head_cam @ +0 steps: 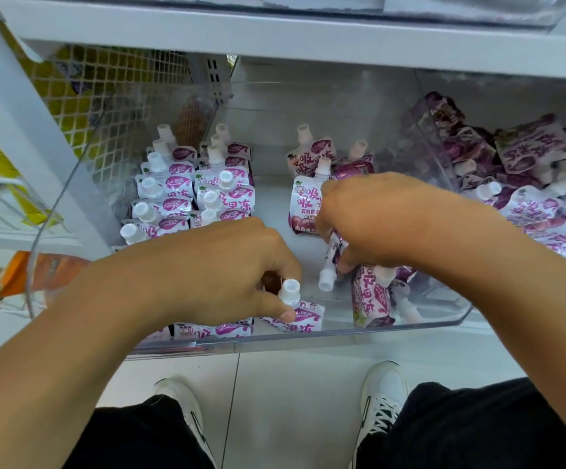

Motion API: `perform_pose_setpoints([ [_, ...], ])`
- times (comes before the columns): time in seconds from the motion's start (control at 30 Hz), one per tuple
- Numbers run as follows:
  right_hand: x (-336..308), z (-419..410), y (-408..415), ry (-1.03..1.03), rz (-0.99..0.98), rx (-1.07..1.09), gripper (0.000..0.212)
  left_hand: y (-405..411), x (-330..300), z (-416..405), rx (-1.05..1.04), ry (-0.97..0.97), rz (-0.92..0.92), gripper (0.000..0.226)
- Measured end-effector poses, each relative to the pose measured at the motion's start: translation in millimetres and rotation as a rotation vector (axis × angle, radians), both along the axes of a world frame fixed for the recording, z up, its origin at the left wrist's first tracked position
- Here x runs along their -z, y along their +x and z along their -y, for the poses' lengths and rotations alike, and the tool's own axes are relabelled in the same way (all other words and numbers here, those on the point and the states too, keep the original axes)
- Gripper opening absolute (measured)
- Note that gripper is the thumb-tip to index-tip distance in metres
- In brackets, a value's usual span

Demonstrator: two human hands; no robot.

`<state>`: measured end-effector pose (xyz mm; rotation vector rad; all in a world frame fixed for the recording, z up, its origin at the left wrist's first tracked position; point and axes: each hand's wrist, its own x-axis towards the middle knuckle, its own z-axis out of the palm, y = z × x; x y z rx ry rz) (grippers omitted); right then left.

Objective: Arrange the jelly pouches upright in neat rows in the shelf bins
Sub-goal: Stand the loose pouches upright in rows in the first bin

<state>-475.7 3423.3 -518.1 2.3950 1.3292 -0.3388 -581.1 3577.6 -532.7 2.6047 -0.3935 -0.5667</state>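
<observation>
Jelly pouches fill a clear plastic bin point(308, 336) on a white shelf point(275, 38). The left hand point(214, 275) curls its fingers round one front pouch point(303, 316) at the near wall of the bin, thumb pressing its purple and white face just below the white cap point(290, 291). The right hand point(373, 218) curls round another pouch point(334, 252) that hangs tilted, with its cap point(326, 280) pointing down.

Just beside the right hand, a pouch point(303, 208) stands up and shows big purple Chinese writing; the small print is too blurry to read. Two more pouches point(312, 154) stand behind it. One pouch point(371, 299) lies tipped over in the near right part of the bin.

On the left side of the bin, two neat rows of pouches point(187, 191) stand upright, white caps up, one behind the other.

To the right, a second clear bin point(420, 130) holds a messy pile of the same purple pouches point(532, 184), lying every which way.

Below are a pale tiled floor point(291, 384), dark trousers point(478, 431) and white shoes point(381, 397).
</observation>
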Motion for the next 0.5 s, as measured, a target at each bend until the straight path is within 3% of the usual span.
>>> perform_pose_setpoints([
  [0.23, 2, 4, 5, 0.108, 0.014, -0.013, 0.020, -7, -4, 7, -0.008, 0.014, -0.002, 0.020],
  [0.43, 4, 3, -4, 0.262, -0.456, 0.029, 0.015, -14, -10, 3, -0.020, -0.088, 0.008, 0.035],
  [0.5, 6, 2, -7, 0.272, -0.518, 0.029, 0.018, -15, -19, -5, -0.092, -0.148, 0.072, 0.036],
])
